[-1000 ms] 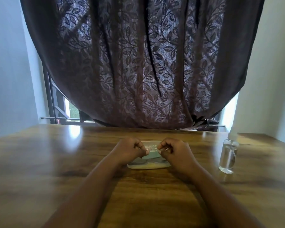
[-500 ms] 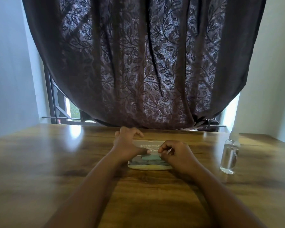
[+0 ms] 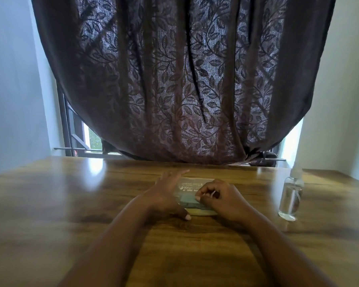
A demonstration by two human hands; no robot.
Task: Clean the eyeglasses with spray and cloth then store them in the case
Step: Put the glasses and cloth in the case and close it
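Two hands are working at one small case (image 3: pixel 192 184) lying flat on the table (image 3: pixel 71 204), just in front of the person. Fingers first: those of the right hand (image 3: pixel 220 198) are curling inward, their tips gathering at the near middle of the case as if pinching something there; a pale sliver is showing between them, but whether it is a tab, a clasp or cloth is too blurred to tell. Fingers of the left hand (image 3: pixel 166 193) are lying straight and relaxed, reaching over the left end of the case toward its far edge, with the thumb spreading down onto the wood at the near side. That hand seems to be bracing the case so it is not sliding while the right hand is working at the opening, which would suit an early step of getting the case open.

Looking at the case itself, it is showing as a flat, pale oblong with a strip of printed text along its far part, a greenish patch nearer and a cream edge at the front. No eyeglasses are showing; they may be inside, though that is a guess.

Further out, a clear spray bottle (image 3: pixel 290 198) is standing upright well to the right, untouched, within reach for the cleaning step. Behind the table a dark leaf-patterned curtain (image 3: pixel 184 79) is hanging over the window
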